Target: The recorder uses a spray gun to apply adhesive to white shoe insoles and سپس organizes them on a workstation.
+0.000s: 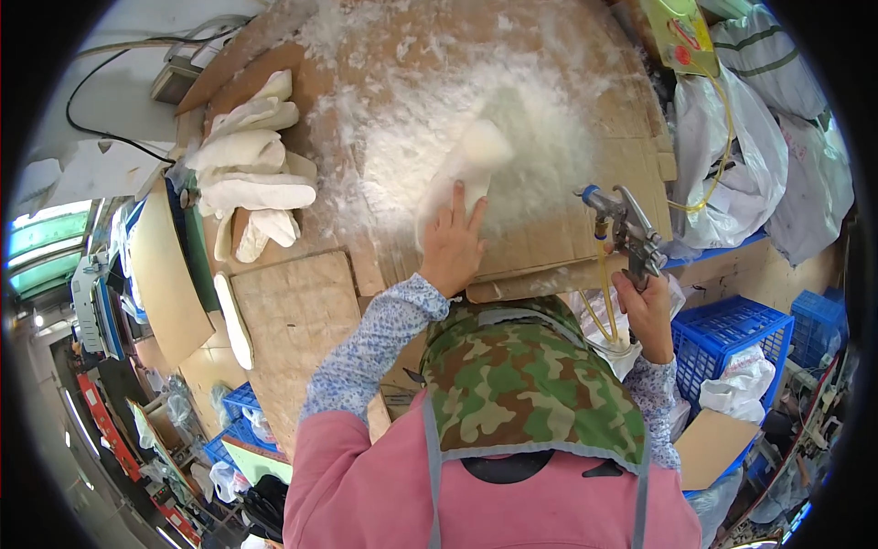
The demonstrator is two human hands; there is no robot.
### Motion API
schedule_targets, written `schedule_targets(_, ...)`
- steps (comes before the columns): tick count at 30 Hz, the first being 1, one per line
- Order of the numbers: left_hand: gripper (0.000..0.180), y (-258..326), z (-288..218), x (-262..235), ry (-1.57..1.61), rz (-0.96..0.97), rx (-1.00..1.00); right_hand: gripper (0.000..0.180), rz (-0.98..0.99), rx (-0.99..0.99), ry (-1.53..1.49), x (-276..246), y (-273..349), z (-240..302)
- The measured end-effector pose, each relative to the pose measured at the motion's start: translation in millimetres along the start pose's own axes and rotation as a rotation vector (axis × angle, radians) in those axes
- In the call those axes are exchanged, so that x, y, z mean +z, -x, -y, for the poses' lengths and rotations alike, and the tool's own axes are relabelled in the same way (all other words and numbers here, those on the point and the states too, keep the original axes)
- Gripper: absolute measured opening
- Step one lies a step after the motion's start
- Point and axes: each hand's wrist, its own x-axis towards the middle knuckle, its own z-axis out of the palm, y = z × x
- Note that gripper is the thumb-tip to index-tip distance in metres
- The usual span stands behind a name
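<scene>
My left hand (453, 240) lies with fingers spread on the near part of a white insole (477, 151), which rests on the cardboard-covered table (613, 169). My right hand (647, 311) is wrapped around the handle of a metal spray gun (631, 229). The gun's nozzle points left across the board, toward the insole. Yellow hoses hang below the gun. Whitish fluff or residue (389, 151) coats the board around the insole. A pile of white insoles (256, 169) lies at the left side of the table.
A single insole (233, 320) lies by a loose cardboard piece (297, 316) at the near left. Plastic bags (727, 165) and a yellow container (677, 37) stand on the right. A blue crate (732, 334) is below them. A curved board (163, 274) leans at the left.
</scene>
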Motion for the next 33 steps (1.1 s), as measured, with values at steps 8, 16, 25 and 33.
schedule_targets(8, 0.022, 22, 31, -13, 0.221, -0.093, -0.366, 0.026, 0.113, -0.047, 0.035, 28, -7, 25)
schedule_targets(16, 0.030, -64, 42, -17, 0.295, -0.421, -0.158, 0.030, 0.155, -0.042, 0.092, 47, -13, 54)
schedule_targets(25, 0.049, -188, 56, 27, 1.372, 0.341, -0.041, 0.009, -0.147, 0.061, -0.004, 16, 21, 35)
schedule_targets(33, 0.046, -206, 55, 35, 0.942, -0.187, -0.063, 0.009, -0.161, 0.073, -0.028, 5, 28, 20)
